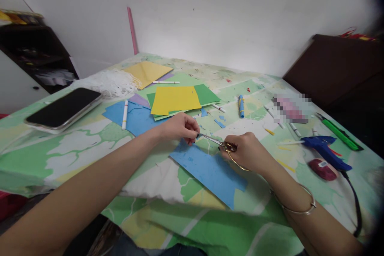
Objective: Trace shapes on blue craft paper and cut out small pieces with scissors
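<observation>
My right hand is closed around the handles of a pair of small scissors, its blades pointing left. The blade tips meet the fingertips of my left hand, which is closed in a pinch. Whatever those fingers hold is too small and hidden to make out. Below both hands lies a sheet of blue paper with a notched right edge. Small blue paper scraps are scattered just beyond my hands. Yellow paper rests on green sheets behind my left hand.
A phone and white strings are at left. A rolled blue piece stands beyond my right hand. At right are a blue glue gun with its cord, a dark red object and a green cutter.
</observation>
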Available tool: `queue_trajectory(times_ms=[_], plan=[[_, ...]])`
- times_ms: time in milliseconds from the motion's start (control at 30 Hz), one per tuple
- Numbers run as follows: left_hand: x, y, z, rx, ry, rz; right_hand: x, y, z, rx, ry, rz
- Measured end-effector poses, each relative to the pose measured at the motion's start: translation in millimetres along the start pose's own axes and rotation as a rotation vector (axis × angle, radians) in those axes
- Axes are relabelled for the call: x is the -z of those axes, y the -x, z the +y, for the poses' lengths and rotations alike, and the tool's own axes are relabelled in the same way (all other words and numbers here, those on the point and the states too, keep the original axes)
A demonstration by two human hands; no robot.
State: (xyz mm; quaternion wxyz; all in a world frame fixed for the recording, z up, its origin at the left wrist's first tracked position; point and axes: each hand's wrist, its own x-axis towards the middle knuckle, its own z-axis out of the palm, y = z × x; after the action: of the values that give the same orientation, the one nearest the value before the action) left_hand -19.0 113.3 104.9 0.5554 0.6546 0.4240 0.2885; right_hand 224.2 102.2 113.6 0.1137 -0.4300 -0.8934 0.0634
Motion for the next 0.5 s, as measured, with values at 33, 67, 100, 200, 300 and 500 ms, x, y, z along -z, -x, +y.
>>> queue_trajectory(times_ms=[33,67,100,200,300,500], plan=[[-0.2,0.2,0.5,-0.002,-0.007,0.001,-0.1,0.0,-0.4,-0.002,0.001,-0.005],[-0.3,0.5,1.1,-0.004,-0.014,0.002,-0.2,0.1,-0.7,-0.003,0.003,-0.008],[-0.5,0.7,1.7,-0.006,-0.021,0.003,-0.4,0.1,-0.9,-0.003,0.007,-0.009],[-1.2,1.1,3.0,-0.009,-0.037,0.001,-1.0,0.2,-1.0,0.0,0.012,-0.009],[-1.8,1.3,3.3,-0.005,-0.043,-0.001,-1.7,0.2,-0.6,0.005,0.011,-0.008],[-2.9,1.6,3.5,-0.004,-0.048,-0.001,-3.6,0.1,0.5,0.018,0.022,0.005]])
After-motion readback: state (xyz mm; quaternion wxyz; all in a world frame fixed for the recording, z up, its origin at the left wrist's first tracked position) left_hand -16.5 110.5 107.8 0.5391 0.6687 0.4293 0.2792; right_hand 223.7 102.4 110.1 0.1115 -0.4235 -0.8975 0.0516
